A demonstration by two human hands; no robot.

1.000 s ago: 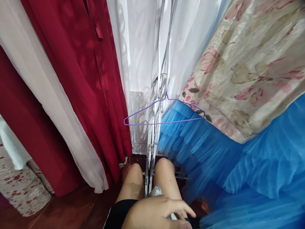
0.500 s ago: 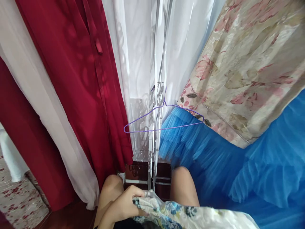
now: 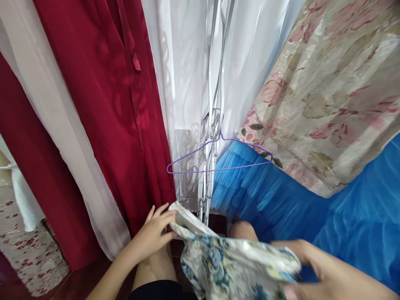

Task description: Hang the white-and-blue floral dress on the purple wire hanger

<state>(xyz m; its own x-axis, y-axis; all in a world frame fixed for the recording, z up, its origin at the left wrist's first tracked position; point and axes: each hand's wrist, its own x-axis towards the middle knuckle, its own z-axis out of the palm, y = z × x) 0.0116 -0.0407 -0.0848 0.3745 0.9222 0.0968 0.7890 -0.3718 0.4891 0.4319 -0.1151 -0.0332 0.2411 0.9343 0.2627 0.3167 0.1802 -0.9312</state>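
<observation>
- Left hand: fingers partly spread, holding one corner of the floral cloth.
- Right hand, blurred: gripping the cloth's opposite end.
- Floral cloth: extends between the two hands.
- Purple hanger: beyond both hands, touching neither.

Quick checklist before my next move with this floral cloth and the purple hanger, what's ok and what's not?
1. Left hand at the floral cloth: ok, fingers touch its upper left end; firmness of grip cannot tell.
2. Right hand on the cloth: ok, it grips the right end, though blurred.
3. Cloth smoothed flat: not ok, it is folded and bunched between the hands.
4. Purple hanger free of clothes: ok, nothing is draped on its bar.
5. Hanger supported: ok, it appears to hang at the white metal rack.
6. Cloth's lower edge free: cannot tell, it runs out of the picture.
</observation>
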